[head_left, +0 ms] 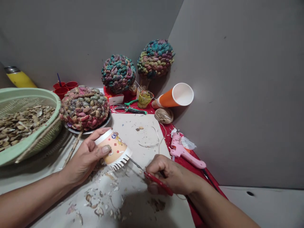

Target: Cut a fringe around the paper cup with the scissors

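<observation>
My left hand [86, 153] is closed around a printed paper cup [116, 144], tilted on its side, with the thumb pressed on its wall. Part of the cup's lower right edge is slit into a fringe of short white strips. In my right hand [166, 174] are red-handled scissors [158, 182], fingers wrapped round the handles. The scissor tips meet the cup's edge at the right end of the slits. Shell fragments [95, 205] lie scattered on the pale board [140, 122] below.
At left stands a green basket [55, 101] of shells. Peanut-shell-covered balls [85, 107] sit behind my hands. Green-handled pliers [134, 109], an orange cup [167, 97], twine [163, 116] and a pink glue gun [187, 155] lie along the back and right. A grey wall [237, 95] bounds the right.
</observation>
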A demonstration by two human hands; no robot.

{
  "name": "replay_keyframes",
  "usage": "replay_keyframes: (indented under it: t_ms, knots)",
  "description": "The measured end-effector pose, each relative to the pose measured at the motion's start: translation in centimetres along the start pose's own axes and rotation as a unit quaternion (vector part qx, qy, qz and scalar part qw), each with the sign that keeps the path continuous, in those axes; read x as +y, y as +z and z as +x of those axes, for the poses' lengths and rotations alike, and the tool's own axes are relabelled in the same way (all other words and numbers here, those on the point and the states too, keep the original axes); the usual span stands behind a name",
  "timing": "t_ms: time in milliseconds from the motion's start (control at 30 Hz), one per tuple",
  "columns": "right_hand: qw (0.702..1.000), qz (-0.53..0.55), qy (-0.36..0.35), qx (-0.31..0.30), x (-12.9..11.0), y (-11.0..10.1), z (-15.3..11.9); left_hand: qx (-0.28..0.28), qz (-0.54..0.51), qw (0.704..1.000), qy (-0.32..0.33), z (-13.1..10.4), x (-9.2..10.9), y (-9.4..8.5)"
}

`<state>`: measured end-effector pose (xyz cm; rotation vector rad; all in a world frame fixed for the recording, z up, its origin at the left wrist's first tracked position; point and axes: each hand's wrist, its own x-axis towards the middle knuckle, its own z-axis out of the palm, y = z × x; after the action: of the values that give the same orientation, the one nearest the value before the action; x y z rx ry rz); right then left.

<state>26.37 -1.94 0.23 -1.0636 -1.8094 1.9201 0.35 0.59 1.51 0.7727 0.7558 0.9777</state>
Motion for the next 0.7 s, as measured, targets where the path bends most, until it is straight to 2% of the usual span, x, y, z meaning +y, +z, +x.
replay_keyframes:
  t_ms: [700]
  knots:
    - [1.000,0.020,-0.021,-0.005,-0.07,-0.02,0.23,-0.023,0.001,1.000,0.004,0.07,-0.10,-0.21]
